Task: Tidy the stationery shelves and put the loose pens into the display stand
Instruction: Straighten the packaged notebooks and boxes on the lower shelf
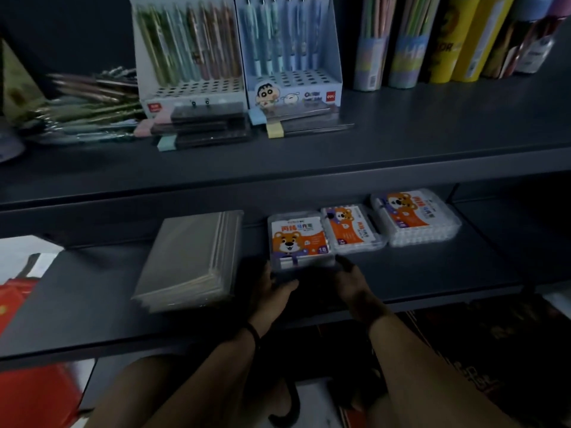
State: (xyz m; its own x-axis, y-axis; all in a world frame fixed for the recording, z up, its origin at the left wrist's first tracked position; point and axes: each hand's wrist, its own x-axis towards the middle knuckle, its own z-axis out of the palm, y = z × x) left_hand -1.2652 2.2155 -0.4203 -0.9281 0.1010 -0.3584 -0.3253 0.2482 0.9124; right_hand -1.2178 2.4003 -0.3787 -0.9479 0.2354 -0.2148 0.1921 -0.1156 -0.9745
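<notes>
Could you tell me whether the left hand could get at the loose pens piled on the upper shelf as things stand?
Probably not yet: the left hand grips the marker case on the lower shelf. Once freed, likely yes: the loose pens lie uncovered with nothing in front.

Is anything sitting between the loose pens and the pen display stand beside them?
Nothing visible. The loose pens lie directly left of the display stand; the dark cases lie along its front, not between them.

Upper shelf (432, 134), two pen display stands (292, 84), loose pens (92, 100), lower shelf (432, 273), three marker boxes (415, 216), sleeve stack (191, 261)
</notes>
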